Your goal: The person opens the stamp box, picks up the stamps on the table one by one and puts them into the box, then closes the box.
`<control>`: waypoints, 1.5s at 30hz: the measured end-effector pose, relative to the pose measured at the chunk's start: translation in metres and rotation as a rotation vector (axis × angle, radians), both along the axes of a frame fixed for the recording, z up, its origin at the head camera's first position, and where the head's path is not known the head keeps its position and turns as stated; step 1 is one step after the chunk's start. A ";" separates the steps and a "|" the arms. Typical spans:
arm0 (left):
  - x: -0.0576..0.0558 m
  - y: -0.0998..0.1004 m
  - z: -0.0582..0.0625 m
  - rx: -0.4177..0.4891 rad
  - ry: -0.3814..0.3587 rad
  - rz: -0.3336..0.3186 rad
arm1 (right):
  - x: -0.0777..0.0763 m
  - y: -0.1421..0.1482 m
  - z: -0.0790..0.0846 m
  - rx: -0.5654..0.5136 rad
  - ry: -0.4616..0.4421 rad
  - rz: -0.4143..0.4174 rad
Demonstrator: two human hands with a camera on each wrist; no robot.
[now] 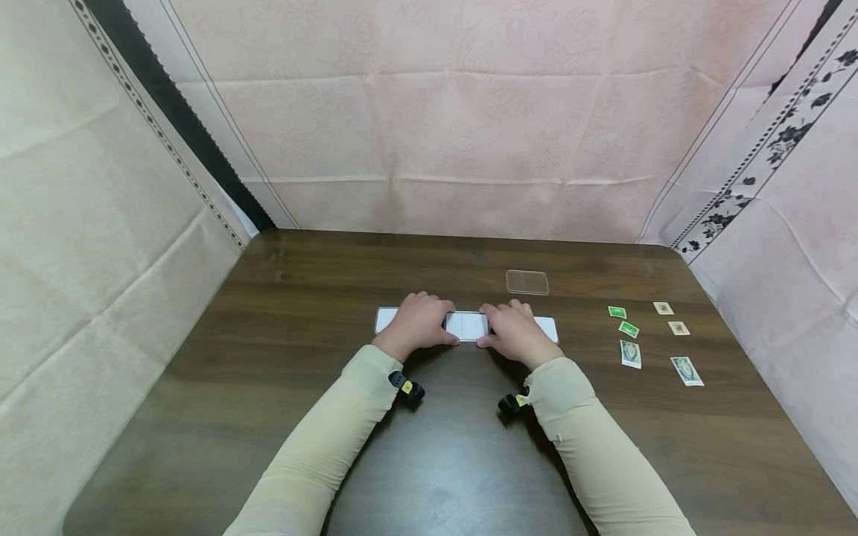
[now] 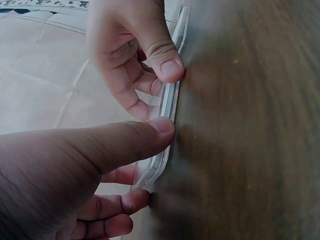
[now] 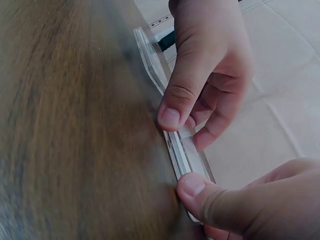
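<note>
Left hand (image 1: 417, 321) and right hand (image 1: 516, 332) pinch what seems a white case (image 1: 467, 326), well in from the table edge (image 1: 456, 243).

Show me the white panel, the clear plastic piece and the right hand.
White panel (image 1: 467, 326): head view, on its middle.
Clear plastic piece (image 1: 527, 283): head view, on its center.
Right hand (image 1: 515, 333): head view, on its back.

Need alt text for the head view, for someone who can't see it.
A person's left hand and right hand grip a long, flat white object at a brown table. A clear rectangular piece lies beyond; six small stamp-like papers lie right.
</note>
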State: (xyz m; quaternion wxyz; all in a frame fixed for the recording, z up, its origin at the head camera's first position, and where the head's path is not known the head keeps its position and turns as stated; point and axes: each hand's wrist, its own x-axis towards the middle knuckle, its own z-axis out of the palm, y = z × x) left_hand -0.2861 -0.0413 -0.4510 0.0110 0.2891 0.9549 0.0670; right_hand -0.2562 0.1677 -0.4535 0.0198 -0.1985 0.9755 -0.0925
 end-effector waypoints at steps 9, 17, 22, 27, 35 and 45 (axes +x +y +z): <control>0.000 0.000 0.003 0.002 -0.005 -0.002 | 0.001 -0.002 0.003 -0.013 -0.014 -0.014; 0.000 0.002 0.003 -0.026 0.014 0.002 | 0.002 -0.002 0.006 -0.013 -0.022 -0.021; 0.001 0.004 0.005 -0.042 0.019 0.016 | 0.002 -0.001 0.006 -0.030 -0.021 -0.020; 0.004 0.006 0.009 -0.051 0.020 0.026 | 0.002 -0.001 0.008 -0.036 -0.028 -0.016; 0.007 0.009 0.013 -0.069 0.014 0.047 | 0.003 0.000 0.011 -0.064 -0.027 -0.009; 0.009 0.010 0.018 -0.066 -0.010 0.060 | 0.002 0.001 0.013 -0.073 -0.025 -0.002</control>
